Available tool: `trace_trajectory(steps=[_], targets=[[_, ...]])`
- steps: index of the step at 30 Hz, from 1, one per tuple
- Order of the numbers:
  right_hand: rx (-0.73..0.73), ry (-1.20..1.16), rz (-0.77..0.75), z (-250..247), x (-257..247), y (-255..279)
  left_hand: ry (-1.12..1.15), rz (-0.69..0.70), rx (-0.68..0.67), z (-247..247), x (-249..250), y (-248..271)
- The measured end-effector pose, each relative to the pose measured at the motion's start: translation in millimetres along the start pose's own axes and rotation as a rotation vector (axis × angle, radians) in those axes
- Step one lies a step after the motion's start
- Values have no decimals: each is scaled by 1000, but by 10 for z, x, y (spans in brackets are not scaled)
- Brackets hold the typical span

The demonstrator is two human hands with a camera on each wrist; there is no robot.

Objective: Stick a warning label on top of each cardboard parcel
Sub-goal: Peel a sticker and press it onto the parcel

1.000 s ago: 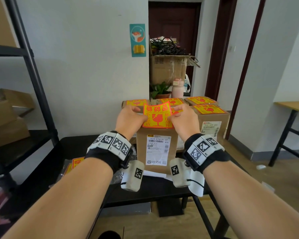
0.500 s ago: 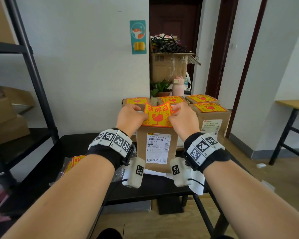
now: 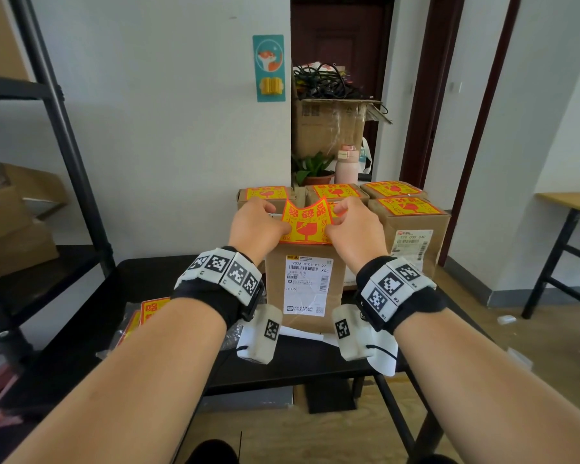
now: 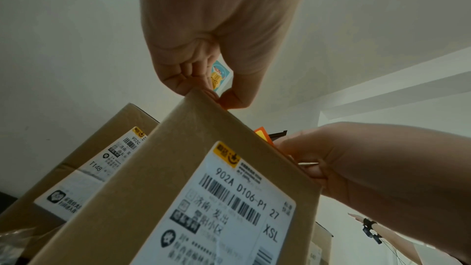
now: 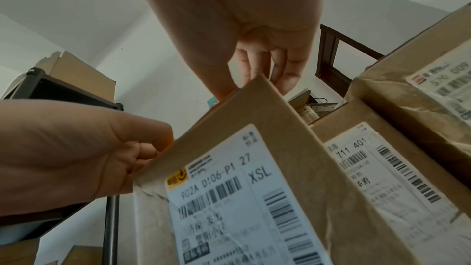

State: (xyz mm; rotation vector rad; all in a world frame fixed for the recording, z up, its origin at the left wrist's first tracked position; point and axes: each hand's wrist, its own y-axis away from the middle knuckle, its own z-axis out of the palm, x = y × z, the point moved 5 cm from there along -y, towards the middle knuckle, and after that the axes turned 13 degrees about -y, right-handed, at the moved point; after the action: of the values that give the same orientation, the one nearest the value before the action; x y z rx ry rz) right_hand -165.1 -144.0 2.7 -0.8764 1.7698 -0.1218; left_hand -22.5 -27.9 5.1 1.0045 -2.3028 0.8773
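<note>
A yellow-and-red warning label (image 3: 307,224) is stretched between my hands just above the top of the nearest cardboard parcel (image 3: 303,289), its far edge curled up and its near edge at the parcel's front rim. My left hand (image 3: 260,226) pinches the label's left side and my right hand (image 3: 352,226) pinches its right side. In the left wrist view the left hand's thumb and fingers (image 4: 224,98) meet at the parcel's (image 4: 193,188) top corner. In the right wrist view my right hand (image 5: 257,76) reaches over the parcel's (image 5: 254,188) top edge. Several parcels behind (image 3: 409,226) carry labels on top.
The parcels stand on a black table (image 3: 161,283). Spare labels in a plastic bag (image 3: 144,316) lie at its left. A black metal shelf rack (image 3: 57,135) with boxes stands at the left. An open box of cables (image 3: 332,125), a plant and a pink bottle (image 3: 347,165) are behind.
Both hands have lowered the label slightly toward the front parcel's top, and its near edge now lies at the parcel's front rim.
</note>
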Motion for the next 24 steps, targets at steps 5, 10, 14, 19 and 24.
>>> trace_trajectory(steps=[5,10,14,19,24], targets=[[-16,32,-15,19,-22,10,-62,39,-1,11,45,36],[-29,53,-29,26,-29,8,-106,63,11,21,76,55],[-29,33,-23,68,3,18,-164,116,16,36,134,82],[-18,68,-48,120,-13,53,-311,256,31,51,218,79],[-46,209,-112,64,-33,35,-461,359,-146,180,291,68]])
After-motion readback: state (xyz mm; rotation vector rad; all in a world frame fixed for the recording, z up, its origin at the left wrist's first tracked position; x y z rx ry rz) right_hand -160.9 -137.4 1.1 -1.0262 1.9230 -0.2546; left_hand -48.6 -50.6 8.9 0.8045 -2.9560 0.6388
